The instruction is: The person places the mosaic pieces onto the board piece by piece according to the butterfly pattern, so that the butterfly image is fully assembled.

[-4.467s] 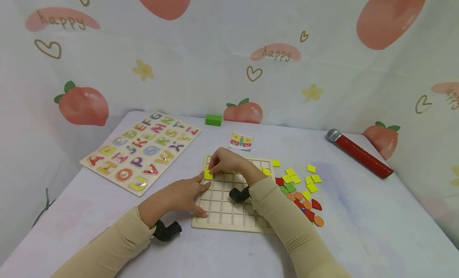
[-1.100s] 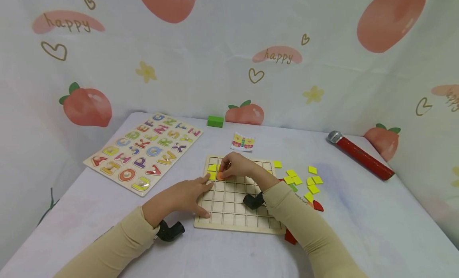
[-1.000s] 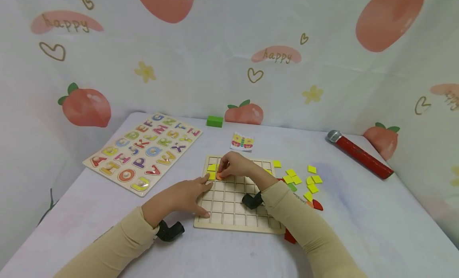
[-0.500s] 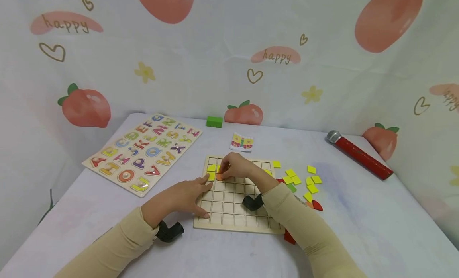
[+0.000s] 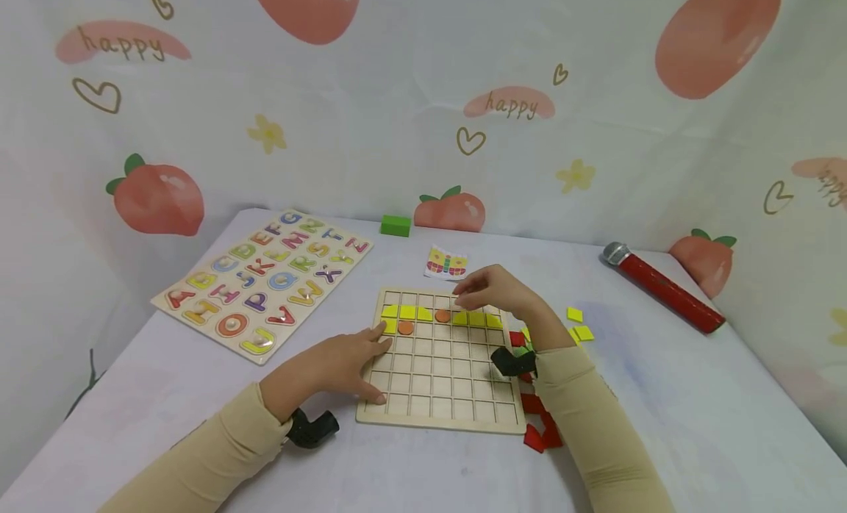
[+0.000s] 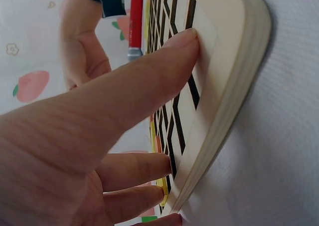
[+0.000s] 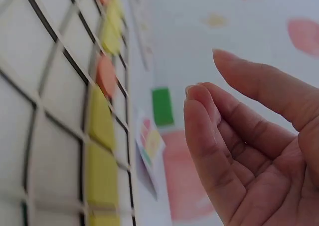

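A wooden grid board [image 5: 423,384] lies on the table in the head view. Yellow pieces [image 5: 476,320] sit in its upper rows, along with two orange discs, one left [image 5: 406,328] and one mid-row [image 5: 442,316]. My left hand [image 5: 327,362] rests with spread fingers on the board's left edge; in the left wrist view its thumb [image 6: 184,41] touches the frame. Above the upper right part of the board hovers my right hand [image 5: 499,289]. The right wrist view shows its thumb and fingers [image 7: 204,136] apart, with nothing between them.
Red pieces [image 5: 533,404] lie along the board's right side, partly hidden by the right sleeve. Loose yellow squares [image 5: 574,314] lie beyond. A butterfly picture card [image 5: 446,262], a green block [image 5: 395,225], an alphabet puzzle [image 5: 265,278] and a red microphone [image 5: 662,285] stand around.
My right hand has let go of the left orange disc, which stays in its cell. It has moved right and lifted, uncovering the yellow row and another orange disc. My left hand stays put.
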Motion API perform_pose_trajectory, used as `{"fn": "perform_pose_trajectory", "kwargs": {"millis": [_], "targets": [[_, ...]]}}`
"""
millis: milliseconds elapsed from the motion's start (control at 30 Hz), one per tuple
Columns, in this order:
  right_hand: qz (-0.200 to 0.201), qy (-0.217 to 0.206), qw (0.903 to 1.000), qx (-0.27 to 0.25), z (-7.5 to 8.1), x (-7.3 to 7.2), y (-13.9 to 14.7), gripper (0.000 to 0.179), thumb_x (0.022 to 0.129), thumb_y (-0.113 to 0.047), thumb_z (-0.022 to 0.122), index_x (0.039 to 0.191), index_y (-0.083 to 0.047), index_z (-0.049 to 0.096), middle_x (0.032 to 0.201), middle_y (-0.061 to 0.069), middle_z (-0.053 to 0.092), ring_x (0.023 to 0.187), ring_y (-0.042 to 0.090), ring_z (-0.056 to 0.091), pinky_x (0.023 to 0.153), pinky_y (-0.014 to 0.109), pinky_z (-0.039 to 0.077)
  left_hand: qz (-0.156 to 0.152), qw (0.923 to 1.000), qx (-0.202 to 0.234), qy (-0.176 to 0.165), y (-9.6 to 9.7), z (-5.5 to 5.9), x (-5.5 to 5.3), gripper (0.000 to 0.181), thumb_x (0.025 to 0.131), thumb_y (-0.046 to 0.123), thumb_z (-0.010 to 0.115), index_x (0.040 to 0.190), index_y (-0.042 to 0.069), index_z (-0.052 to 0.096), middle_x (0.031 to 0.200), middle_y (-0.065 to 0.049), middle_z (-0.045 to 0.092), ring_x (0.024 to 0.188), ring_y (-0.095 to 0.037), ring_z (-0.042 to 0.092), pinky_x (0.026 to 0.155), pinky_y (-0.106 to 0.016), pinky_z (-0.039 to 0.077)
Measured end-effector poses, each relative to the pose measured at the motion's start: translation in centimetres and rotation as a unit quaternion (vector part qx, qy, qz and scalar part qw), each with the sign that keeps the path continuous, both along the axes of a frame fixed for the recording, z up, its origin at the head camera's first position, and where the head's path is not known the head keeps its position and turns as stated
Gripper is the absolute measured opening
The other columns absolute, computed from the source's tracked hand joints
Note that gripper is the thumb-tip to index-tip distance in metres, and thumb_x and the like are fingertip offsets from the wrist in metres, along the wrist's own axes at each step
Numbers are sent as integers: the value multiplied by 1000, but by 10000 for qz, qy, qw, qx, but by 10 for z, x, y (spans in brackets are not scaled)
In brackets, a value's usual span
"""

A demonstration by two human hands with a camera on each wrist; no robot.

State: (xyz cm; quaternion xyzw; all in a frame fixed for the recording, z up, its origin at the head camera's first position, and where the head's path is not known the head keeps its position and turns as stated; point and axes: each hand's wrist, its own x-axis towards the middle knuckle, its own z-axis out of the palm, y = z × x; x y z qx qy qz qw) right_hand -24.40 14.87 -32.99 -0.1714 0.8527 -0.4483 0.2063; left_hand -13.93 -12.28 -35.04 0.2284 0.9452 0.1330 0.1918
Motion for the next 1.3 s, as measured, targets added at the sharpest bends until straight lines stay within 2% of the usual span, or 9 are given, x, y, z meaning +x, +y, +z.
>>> {"fn": "perform_pose_trajectory", "kwargs": {"millis": [200,467,600,733,833,1033,1133,1300], "targets": [[-386,70,9992,56,-4,-5,32,38,86,-23,67,115,1,63,107,11,67,92,25,65,89,37,52,-35,10000,9,-2,-1,-1,0,86,73,47,75,143,12,39,156,-11,20,139,-32,29,111,-49,31],[-988,78,9946,297,-24,-16,68,40,89,-25,63,121,-1,60,126,18,59,106,24,59,97,41,47,-17,10000,-1,-9,-1,-1,0,86,73,47,75,143,13,39,156,-10,20,139,-32,29,111,-49,30],[-1273,-8,9904,534,-34,-19,80,37,91,-23,61,121,-1,60,128,20,56,101,23,58,94,39,48,-22,10000,16,-1,-1,-1,-1,86,72,47,75,142,13,40,156,-11,20,139,-33,29,111,-49,31],[-1462,31,9864,752,-40,-21,86,35,89,-18,63,119,0,62,122,20,58,89,17,59,83,28,51,-22,10000,4,0,-1,-1,-1,86,72,48,75,143,13,39,155,-11,20,139,-32,29,111,-49,31],[-1413,130,9857,906,-43,-22,86,35,87,-16,65,117,1,63,114,18,60,84,15,58,77,23,50,-34,10000,-1,12,-2,-2,-1,86,72,48,75,143,12,39,155,-11,20,139,-33,29,111,-49,31],[-1264,340,9848,1140,-42,-24,83,31,83,-15,70,108,3,64,95,11,61,79,18,53,74,25,46,-22,10000,24,32,-2,-2,-1,86,73,48,75,142,12,39,155,-11,20,139,-33,30,111,-49,31],[-1315,257,9852,1070,-42,-24,83,28,83,-15,70,103,3,62,89,8,60,76,17,54,72,25,47,-18,10000,14,21,-2,-2,-1,86,72,48,75,142,12,40,155,-12,20,139,-33,30,110,-49,32],[-1569,-25,9855,642,-42,-24,82,25,86,-16,66,102,1,57,86,5,59,72,15,56,69,22,51,-24,10000,9,10,-2,-2,0,86,73,48,75,142,13,39,155,-11,20,139,-33,30,110,-49,32]]}}
